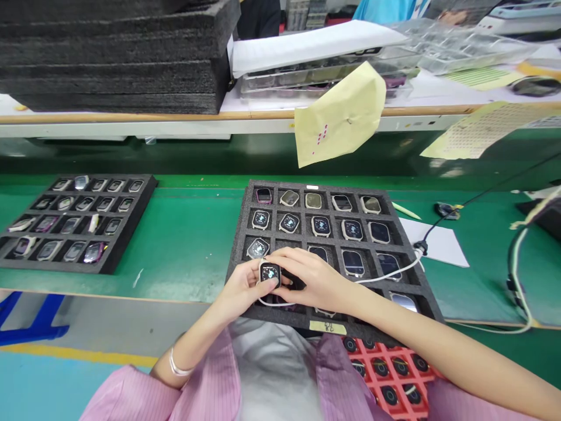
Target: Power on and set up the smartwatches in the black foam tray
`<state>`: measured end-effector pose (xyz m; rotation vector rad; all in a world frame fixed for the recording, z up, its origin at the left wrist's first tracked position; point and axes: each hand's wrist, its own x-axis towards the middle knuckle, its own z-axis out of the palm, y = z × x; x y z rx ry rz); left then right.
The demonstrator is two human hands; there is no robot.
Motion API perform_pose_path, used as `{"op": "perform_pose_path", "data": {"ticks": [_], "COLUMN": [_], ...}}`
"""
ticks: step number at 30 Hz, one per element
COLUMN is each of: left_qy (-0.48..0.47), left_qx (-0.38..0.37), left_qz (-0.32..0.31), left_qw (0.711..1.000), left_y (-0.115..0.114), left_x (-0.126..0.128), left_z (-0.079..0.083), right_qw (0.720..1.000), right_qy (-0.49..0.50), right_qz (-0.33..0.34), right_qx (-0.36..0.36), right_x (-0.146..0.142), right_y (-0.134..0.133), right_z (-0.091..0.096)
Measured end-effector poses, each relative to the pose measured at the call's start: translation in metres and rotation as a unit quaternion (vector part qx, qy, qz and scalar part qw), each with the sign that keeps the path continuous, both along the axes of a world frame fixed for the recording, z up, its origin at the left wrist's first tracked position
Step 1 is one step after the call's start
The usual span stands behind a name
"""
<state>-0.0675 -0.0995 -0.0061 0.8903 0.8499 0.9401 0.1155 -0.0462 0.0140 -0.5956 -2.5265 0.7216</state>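
Note:
A square smartwatch (pixel 270 273) with a lit dial sits between my two hands, over the near left part of a black foam tray (pixel 287 245). My left hand (pixel 241 289) grips it from the left side. From the right, my right hand (pixel 307 278) also holds it, its thumb on the lower screen. A white cable (pixel 390 275) runs past my right forearm and loops below the watch; its end is hidden. Several more watches lie in the tray's pockets, some with lit dials like the watch (pixel 321 225) in the second row, others dark.
Another foam tray (pixel 127 234) of watches lies at the left on the green bench (pixel 188 234). Below the near tray is a red tray (pixel 394 380) with round black pieces. Stacked black foam (pixel 109 58) and clear plastic trays (pixel 280 82) stand on the shelf above. Yellow paper (pixel 342 117) hangs down.

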Motion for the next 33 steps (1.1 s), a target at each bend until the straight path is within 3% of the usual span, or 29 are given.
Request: {"op": "perform_pose_path", "data": {"ticks": [9, 16, 33], "left_qy": [0.023, 0.051, 0.088], "left_qx": [0.018, 0.026, 0.049], "left_qz": [-0.009, -0.005, -0.02], "left_qw": [1.0, 0.998, 0.995], "left_y": [-0.0009, -0.0001, -0.003], "left_x": [-0.0013, 0.001, 0.0043], "left_z": [0.0002, 0.0035, 0.0013], "right_qw": [1.0, 0.996, 0.992], "right_qy": [-0.004, 0.016, -0.008], "right_qz": [-0.012, -0.004, -0.009], "right_qx": [-0.009, 0.083, 0.125], "right_x": [-0.001, 0.0008, 0.006], "right_y": [-0.0016, -0.001, -0.0016], "right_z": [-0.0026, -0.0039, 0.0021]}}
